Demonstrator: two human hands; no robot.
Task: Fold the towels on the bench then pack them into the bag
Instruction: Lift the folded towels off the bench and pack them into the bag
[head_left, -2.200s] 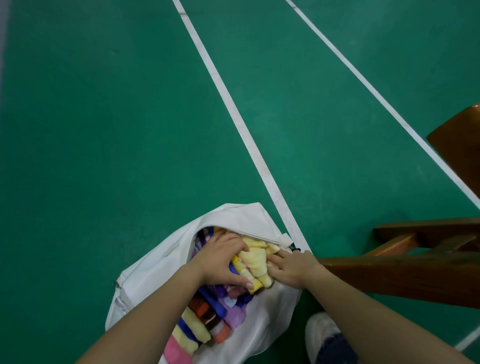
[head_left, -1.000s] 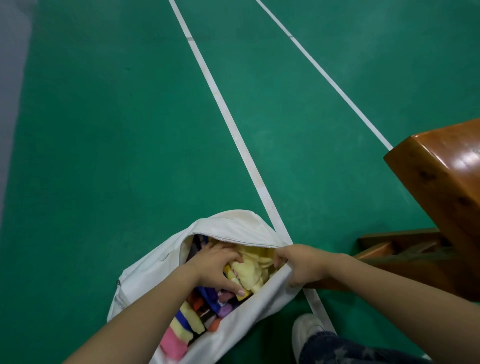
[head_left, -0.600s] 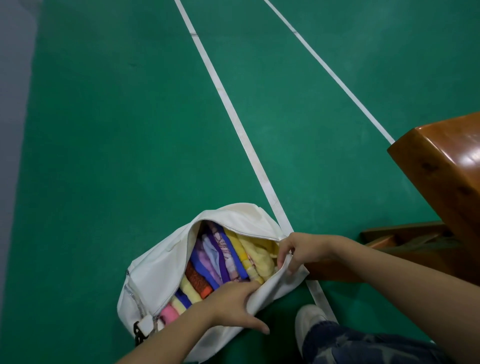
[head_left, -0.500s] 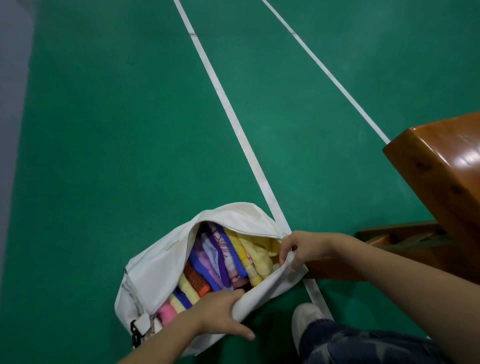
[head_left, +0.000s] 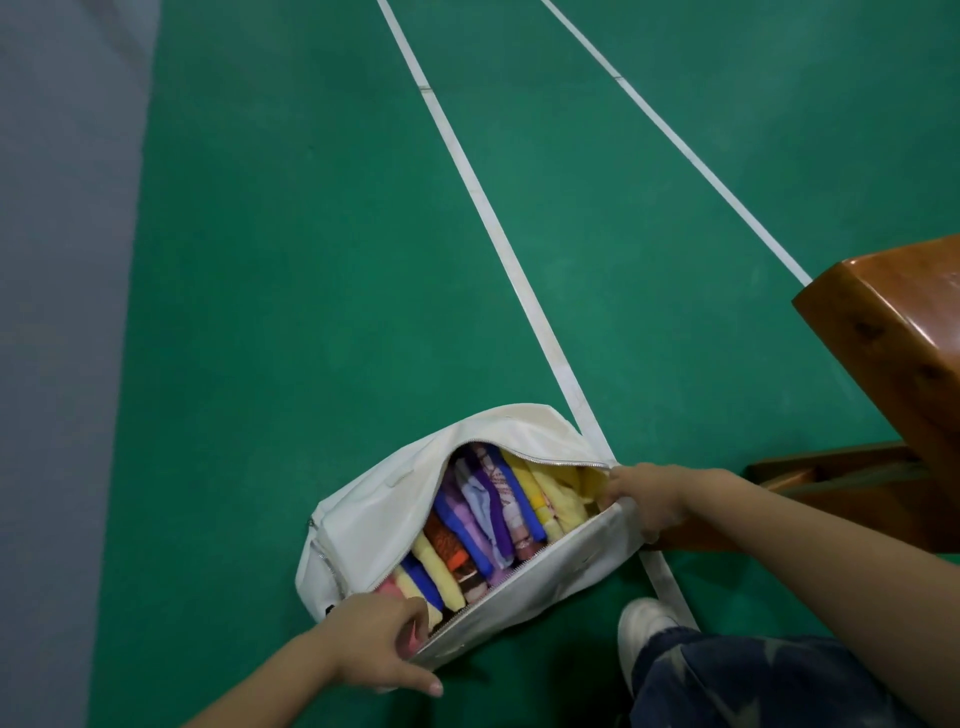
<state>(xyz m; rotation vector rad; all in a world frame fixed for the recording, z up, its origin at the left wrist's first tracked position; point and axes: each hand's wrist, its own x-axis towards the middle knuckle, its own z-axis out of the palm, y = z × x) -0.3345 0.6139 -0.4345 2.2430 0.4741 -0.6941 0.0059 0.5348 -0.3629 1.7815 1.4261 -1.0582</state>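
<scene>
the white bag (head_left: 379, 514) lies unzipped on the green floor (head_left: 311, 260), near the wooden bench (head_left: 893, 332), with folded towels (head_left: 483, 519) packed upright in a row inside. our left hand (head_left: 379, 644) curls its fingers round the bag's near left end, thumb stretched along its side. our right hand (head_left: 649, 499) pinches the opening's right end.
</scene>
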